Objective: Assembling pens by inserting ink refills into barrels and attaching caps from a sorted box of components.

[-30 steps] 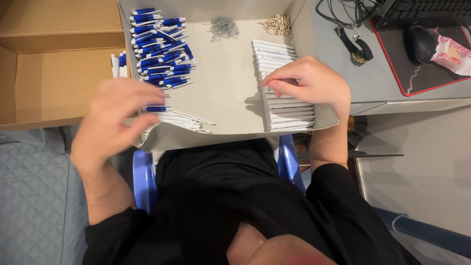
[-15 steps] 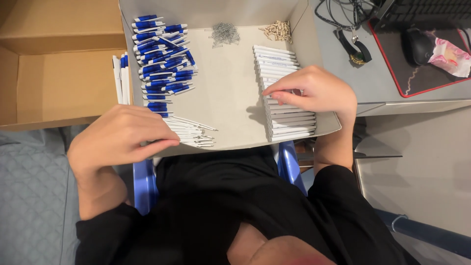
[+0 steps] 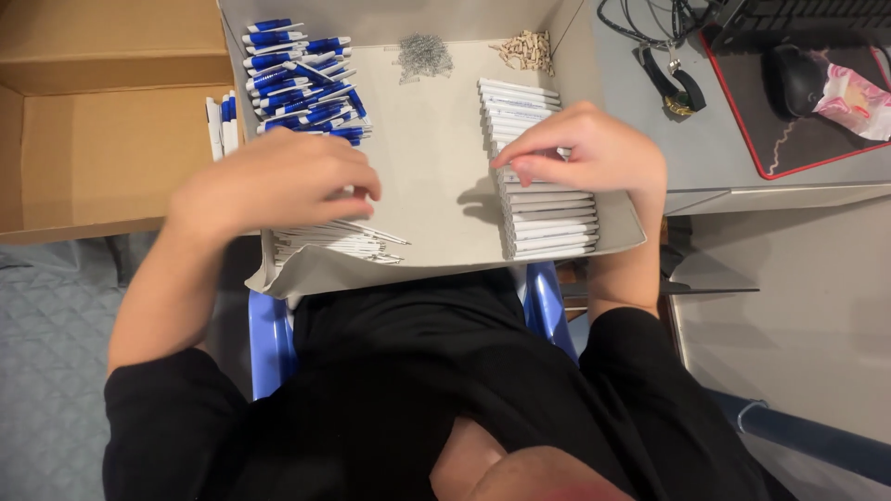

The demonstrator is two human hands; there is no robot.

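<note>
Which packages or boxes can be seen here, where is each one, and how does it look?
Cardboard box: far left, open, brown, rectangular.
Shallow grey tray box: on the lap, centre, holding blue and white pen parts.
Small pink wrapper: top right, crumpled, on the red-edged dark mat.
No screens or signs.

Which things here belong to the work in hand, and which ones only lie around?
In the work:
left hand over thin white refills
right hand on white barrels
blue and white pen parts
metal springs
grey tray

Lying about:
cardboard box
computer mouse
cables
pink wrapper
</note>
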